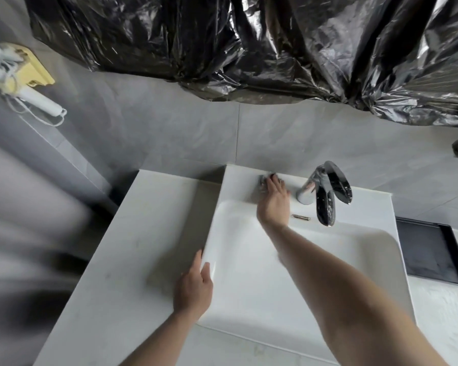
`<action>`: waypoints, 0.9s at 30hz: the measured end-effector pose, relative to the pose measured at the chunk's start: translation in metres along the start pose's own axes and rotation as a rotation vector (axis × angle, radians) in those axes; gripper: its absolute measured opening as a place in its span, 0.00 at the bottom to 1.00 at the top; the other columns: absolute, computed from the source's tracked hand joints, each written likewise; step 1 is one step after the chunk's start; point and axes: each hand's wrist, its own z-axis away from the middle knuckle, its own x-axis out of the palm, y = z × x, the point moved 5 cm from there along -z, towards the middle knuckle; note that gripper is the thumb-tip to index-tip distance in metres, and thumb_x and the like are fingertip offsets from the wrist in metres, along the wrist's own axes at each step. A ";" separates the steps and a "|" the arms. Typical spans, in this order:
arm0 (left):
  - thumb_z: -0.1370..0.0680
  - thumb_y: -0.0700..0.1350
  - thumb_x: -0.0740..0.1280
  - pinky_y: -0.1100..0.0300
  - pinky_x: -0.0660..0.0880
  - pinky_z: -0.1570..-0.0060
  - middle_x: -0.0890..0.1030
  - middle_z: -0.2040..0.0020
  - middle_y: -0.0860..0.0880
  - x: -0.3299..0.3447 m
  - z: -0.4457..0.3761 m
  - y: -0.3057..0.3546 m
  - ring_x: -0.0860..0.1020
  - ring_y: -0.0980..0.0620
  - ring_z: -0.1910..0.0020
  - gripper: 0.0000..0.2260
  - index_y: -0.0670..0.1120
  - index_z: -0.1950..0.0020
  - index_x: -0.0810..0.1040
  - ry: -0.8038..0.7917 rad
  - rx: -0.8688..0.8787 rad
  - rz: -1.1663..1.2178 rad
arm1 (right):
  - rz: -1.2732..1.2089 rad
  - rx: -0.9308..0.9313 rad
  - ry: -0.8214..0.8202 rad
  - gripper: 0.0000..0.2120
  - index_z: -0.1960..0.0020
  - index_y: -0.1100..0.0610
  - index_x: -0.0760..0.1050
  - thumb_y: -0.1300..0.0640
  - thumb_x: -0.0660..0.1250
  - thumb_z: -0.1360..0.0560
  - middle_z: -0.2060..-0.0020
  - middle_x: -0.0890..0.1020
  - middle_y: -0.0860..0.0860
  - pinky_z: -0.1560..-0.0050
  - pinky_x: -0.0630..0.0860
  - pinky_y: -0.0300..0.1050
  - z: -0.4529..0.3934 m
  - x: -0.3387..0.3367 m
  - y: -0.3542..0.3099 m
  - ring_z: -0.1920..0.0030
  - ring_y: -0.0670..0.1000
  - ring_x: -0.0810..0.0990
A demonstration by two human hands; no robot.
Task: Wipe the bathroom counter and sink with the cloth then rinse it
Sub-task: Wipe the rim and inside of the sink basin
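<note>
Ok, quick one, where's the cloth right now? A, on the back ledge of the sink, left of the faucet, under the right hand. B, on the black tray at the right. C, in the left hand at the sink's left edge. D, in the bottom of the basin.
A: the right hand presses the grey cloth onto the sink's back ledge, left of the faucet.

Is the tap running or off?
Off, it seems: no water falls from the tap spout into the sink.
</note>
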 end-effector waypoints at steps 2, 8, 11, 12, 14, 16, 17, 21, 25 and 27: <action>0.16 0.51 0.56 0.54 0.69 0.36 0.75 0.28 0.46 0.001 -0.002 -0.002 0.74 0.42 0.31 0.23 0.51 0.20 0.63 -0.003 0.003 0.023 | 0.030 0.056 0.043 0.25 0.25 0.59 0.71 0.61 0.53 0.20 0.22 0.68 0.54 0.26 0.62 0.57 -0.007 0.004 -0.001 0.22 0.59 0.64; 0.16 0.51 0.56 0.53 0.70 0.35 0.75 0.27 0.47 0.003 -0.004 -0.004 0.74 0.42 0.31 0.22 0.52 0.21 0.63 -0.006 0.039 0.032 | 0.053 -0.311 -0.183 0.36 0.23 0.56 0.69 0.67 0.57 0.31 0.21 0.67 0.53 0.19 0.51 0.54 0.041 0.051 -0.063 0.19 0.59 0.60; 0.16 0.51 0.55 0.54 0.70 0.35 0.73 0.26 0.50 0.003 -0.004 -0.004 0.74 0.44 0.31 0.22 0.53 0.21 0.63 -0.004 0.057 0.035 | 0.061 -0.478 -0.278 0.36 0.23 0.57 0.70 0.66 0.56 0.32 0.22 0.68 0.53 0.20 0.56 0.54 0.046 0.056 -0.073 0.20 0.59 0.62; 0.16 0.51 0.56 0.54 0.70 0.35 0.73 0.26 0.50 0.003 -0.004 -0.004 0.74 0.44 0.31 0.22 0.53 0.21 0.63 -0.002 0.061 0.034 | 0.072 -0.515 -0.293 0.37 0.24 0.57 0.71 0.66 0.55 0.33 0.22 0.69 0.53 0.21 0.56 0.53 0.042 0.054 -0.070 0.20 0.58 0.62; 0.16 0.50 0.56 0.54 0.70 0.35 0.73 0.26 0.50 0.003 -0.005 -0.005 0.73 0.43 0.30 0.22 0.52 0.21 0.63 0.003 0.064 0.028 | 0.095 -0.512 -0.276 0.36 0.23 0.56 0.71 0.66 0.55 0.31 0.22 0.69 0.51 0.21 0.57 0.53 0.026 0.044 -0.056 0.20 0.56 0.63; 0.16 0.50 0.56 0.54 0.69 0.34 0.72 0.25 0.49 0.003 -0.004 -0.004 0.73 0.43 0.30 0.23 0.51 0.20 0.62 0.005 0.055 0.030 | 0.077 -0.345 -0.189 0.32 0.23 0.54 0.70 0.66 0.56 0.26 0.21 0.68 0.50 0.20 0.56 0.56 0.003 0.026 -0.030 0.20 0.55 0.62; 0.16 0.50 0.56 0.54 0.69 0.34 0.72 0.25 0.49 0.003 -0.004 -0.003 0.73 0.43 0.30 0.23 0.51 0.20 0.62 0.006 0.054 0.030 | 0.068 -0.254 -0.149 0.29 0.23 0.53 0.70 0.65 0.56 0.23 0.21 0.68 0.49 0.19 0.55 0.57 -0.008 0.016 -0.016 0.19 0.55 0.61; 0.16 0.51 0.57 0.54 0.70 0.35 0.74 0.27 0.51 0.002 -0.004 -0.005 0.74 0.44 0.31 0.22 0.52 0.21 0.63 0.015 0.063 0.043 | 0.075 -0.122 -0.084 0.29 0.23 0.53 0.69 0.54 0.47 0.21 0.21 0.67 0.50 0.19 0.54 0.57 -0.013 -0.003 0.011 0.19 0.57 0.59; 0.16 0.50 0.57 0.55 0.72 0.36 0.75 0.27 0.52 0.002 -0.004 -0.003 0.75 0.44 0.32 0.22 0.53 0.21 0.65 0.031 0.081 0.041 | 0.000 -0.057 0.029 0.32 0.25 0.57 0.72 0.65 0.55 0.29 0.23 0.70 0.54 0.21 0.57 0.57 0.014 0.014 -0.013 0.21 0.60 0.64; 0.16 0.50 0.57 0.54 0.71 0.36 0.75 0.27 0.51 0.001 -0.003 -0.002 0.75 0.43 0.32 0.22 0.52 0.21 0.65 0.031 0.085 0.034 | -0.037 -0.191 -0.076 0.37 0.24 0.55 0.72 0.66 0.56 0.34 0.22 0.69 0.52 0.20 0.52 0.53 0.033 0.034 -0.037 0.20 0.57 0.63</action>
